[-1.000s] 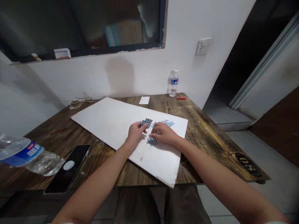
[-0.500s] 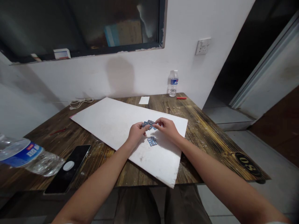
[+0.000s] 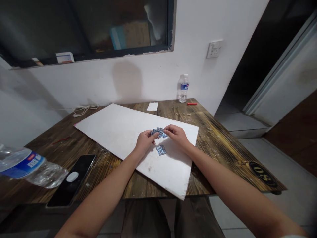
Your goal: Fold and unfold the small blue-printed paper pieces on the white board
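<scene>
While our left hand (image 3: 144, 142) grips a small bunch of blue-and-dark striped cutouts (image 3: 159, 131) between thumb and fingers, our right hand (image 3: 177, 136) pinches the right end of that same bunch, thumb and forefinger drawn close together. The two hands nearly meet, and we hold the cutouts just above the right half of a white board (image 3: 119, 129). Some blue-lined pieces show beside our right fingertips, but we cannot tell whether they are held or lie on the board. Nearer to us, a separate striped piece (image 3: 161, 150) rests flat on the board, apart from both hands.

The board lies askew on a dark wooden worktop (image 3: 213, 145). To our left we have a black phone (image 3: 83, 165) with a round white disc (image 3: 72, 177) on it, and just beside it a large clear bottle (image 3: 32, 163) with a blue label. Beyond the board's far edge lies a white paper (image 3: 152, 106); a coiled white cable (image 3: 85, 110) sits at the far left. By the wall (image 3: 193, 43) stands a small bottle (image 3: 183, 89), upright, with a red stick (image 3: 192, 104) near its base.
</scene>
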The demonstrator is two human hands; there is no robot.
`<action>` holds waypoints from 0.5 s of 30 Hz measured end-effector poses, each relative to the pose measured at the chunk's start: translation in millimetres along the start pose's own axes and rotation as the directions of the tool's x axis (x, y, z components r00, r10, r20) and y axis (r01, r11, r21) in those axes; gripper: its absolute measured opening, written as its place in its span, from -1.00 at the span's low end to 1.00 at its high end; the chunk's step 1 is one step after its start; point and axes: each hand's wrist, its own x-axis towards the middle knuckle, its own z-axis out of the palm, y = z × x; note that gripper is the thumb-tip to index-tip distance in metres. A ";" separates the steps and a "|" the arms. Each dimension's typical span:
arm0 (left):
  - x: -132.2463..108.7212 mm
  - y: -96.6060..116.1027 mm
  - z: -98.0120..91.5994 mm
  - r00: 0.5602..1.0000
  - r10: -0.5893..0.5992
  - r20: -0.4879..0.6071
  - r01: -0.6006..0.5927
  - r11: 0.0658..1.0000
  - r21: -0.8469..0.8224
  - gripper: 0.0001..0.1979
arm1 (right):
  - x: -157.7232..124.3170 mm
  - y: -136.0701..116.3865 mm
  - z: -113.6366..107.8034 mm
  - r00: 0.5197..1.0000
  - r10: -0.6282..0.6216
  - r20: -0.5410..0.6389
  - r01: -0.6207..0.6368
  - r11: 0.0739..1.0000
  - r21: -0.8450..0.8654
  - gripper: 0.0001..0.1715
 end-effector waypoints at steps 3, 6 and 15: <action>0.3 -0.6 -0.5 1.000 0.002 -0.008 -0.002 1.000 0.010 -0.67 | 0.3 -0.1 -0.4 1.000 0.016 -0.022 -0.016 1.000 -0.008 -0.68; 0.0 0.2 -0.8 1.000 0.000 -0.021 0.000 1.000 0.012 -0.67 | 0.3 -0.3 -0.8 0.999 0.020 -0.039 -0.020 1.000 -0.011 -0.70; -1.3 3.7 -0.5 0.999 0.022 -0.040 -0.020 0.999 0.039 -0.73 | -0.2 -2.7 -0.5 0.999 0.034 -0.014 -0.034 0.999 -0.023 -0.77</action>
